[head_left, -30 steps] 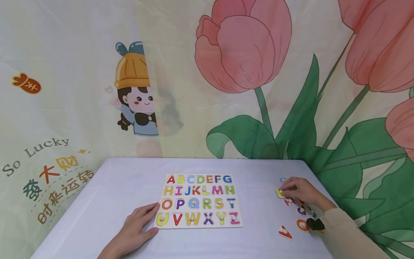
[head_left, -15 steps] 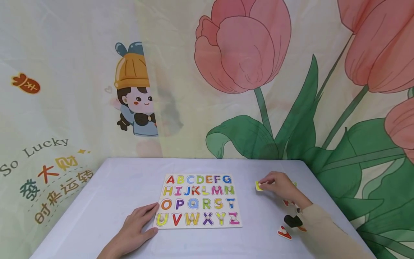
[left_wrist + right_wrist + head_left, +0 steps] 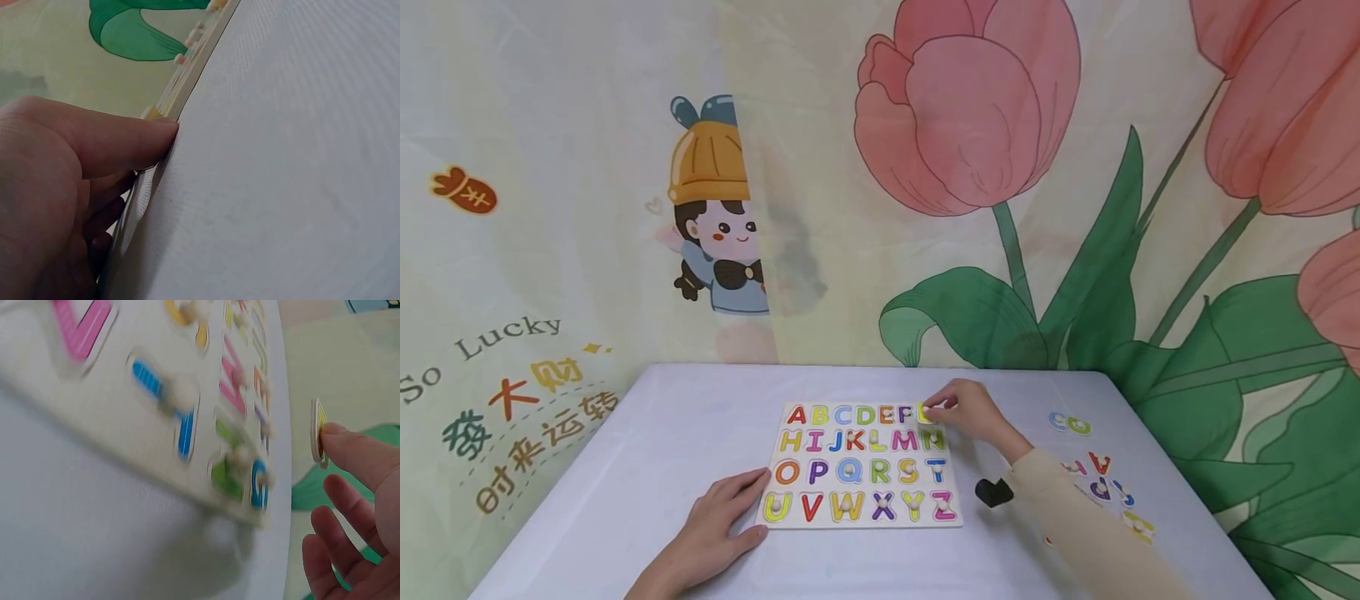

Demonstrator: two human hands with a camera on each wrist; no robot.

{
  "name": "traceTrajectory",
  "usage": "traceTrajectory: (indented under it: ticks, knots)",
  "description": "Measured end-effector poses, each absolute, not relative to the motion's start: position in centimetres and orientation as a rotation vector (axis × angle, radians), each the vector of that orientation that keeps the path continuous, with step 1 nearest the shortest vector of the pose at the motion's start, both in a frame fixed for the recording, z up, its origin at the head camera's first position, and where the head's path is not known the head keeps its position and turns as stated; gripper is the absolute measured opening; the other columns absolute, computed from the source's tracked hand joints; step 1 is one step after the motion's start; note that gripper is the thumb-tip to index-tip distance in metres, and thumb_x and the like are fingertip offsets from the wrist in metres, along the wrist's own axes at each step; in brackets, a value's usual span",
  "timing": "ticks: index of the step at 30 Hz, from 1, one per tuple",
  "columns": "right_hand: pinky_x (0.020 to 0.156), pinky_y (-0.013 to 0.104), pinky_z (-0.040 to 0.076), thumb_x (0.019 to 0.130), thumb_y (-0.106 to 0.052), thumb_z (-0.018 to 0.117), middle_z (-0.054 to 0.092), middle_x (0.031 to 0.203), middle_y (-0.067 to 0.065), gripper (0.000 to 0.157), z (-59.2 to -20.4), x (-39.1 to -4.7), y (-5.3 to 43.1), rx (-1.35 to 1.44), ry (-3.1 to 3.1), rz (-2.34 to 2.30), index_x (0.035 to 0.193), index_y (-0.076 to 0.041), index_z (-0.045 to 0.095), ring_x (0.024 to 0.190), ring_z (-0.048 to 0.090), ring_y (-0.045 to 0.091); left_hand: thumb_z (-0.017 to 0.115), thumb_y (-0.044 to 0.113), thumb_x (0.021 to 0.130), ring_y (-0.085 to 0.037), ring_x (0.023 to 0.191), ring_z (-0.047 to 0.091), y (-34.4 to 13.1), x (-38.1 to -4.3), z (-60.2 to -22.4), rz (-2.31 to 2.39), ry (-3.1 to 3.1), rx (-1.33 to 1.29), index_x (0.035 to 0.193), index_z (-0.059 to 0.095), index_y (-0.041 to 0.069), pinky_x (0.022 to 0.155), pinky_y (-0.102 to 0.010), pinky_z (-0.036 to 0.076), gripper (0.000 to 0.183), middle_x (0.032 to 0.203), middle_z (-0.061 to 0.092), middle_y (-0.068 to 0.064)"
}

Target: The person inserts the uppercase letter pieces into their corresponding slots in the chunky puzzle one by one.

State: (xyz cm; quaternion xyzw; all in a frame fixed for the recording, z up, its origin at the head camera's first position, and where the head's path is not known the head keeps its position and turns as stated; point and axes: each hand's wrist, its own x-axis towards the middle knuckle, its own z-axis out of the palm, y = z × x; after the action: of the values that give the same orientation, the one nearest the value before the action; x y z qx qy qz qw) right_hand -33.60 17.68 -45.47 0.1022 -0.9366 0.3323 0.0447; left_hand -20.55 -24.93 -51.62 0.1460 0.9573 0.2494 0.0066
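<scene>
A white alphabet puzzle board [image 3: 865, 527] lies mid-table in the head view, its colourful letters in rows, several of them with round knobs. My left hand [image 3: 715, 525] rests at the board's left edge, fingers relaxed; in the left wrist view its thumb [image 3: 134, 140] touches the board's side. At the upper right corner, my right hand [image 3: 973, 412] pinches a yellow letter puzzle piece [image 3: 317, 431] between thumb and forefinger. This piece hangs on edge above the board near the blue G [image 3: 259, 484]. Its exact letter cannot be made out.
Loose letter pieces lie right of the board: a light blue one [image 3: 1057, 422], a green one [image 3: 1079, 426], a red one [image 3: 1100, 463], a purple one [image 3: 1099, 488] and a yellow one [image 3: 1138, 525]. My right sleeve [image 3: 1067, 508] covers part of this area. A printed curtain hangs behind.
My right hand has carried the yellow puzzle piece leftward from the loose pieces to the board's upper right corner. My left hand has stayed at the board's left edge.
</scene>
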Motion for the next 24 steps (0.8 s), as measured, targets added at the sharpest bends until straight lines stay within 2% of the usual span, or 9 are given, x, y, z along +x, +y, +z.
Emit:
traceTrajectory:
  ticks: [8,14,24]
  knots:
    - [0.07,0.029,0.048,0.092,-0.024,0.086,0.068,0.094,-0.006,0.01,-45.9,-34.3,12.5,0.421,-2.845,1.069,0.101,-0.019,0.086,0.085,0.055,0.014,0.077,0.041,0.094,-0.028,0.146,0.04,-24.9,-20.5,-51.6,0.801,3.026,0.498,0.161,0.05,0.017,0.106,-0.054,0.039,0.076,0.161,0.048,0.0]
    - [0.067,0.027,0.049,0.093,-0.025,0.086,0.065,0.095,-0.004,0.011,-46.5,-34.8,9.1,0.445,-2.861,1.103,0.102,-0.019,0.086,0.085,0.055,0.015,0.077,0.041,0.094,-0.028,0.147,0.039,-24.9,-20.5,-51.8,0.806,3.022,0.482,0.161,0.049,0.017,0.107,-0.057,0.038,0.076,0.162,0.048,0.0]
    - [0.073,0.029,0.05,0.093,-0.029,0.085,0.065,0.099,-0.005,0.011,-47.2,-36.0,4.9,0.357,-2.867,1.223,0.102,-0.023,0.086,0.089,0.058,0.015,0.078,0.042,0.093,-0.028,0.148,0.039,-24.9,-20.5,-51.8,0.798,3.011,0.461,0.161,0.049,0.019,0.108,-0.056,0.038,0.077,0.162,0.047,0.001]
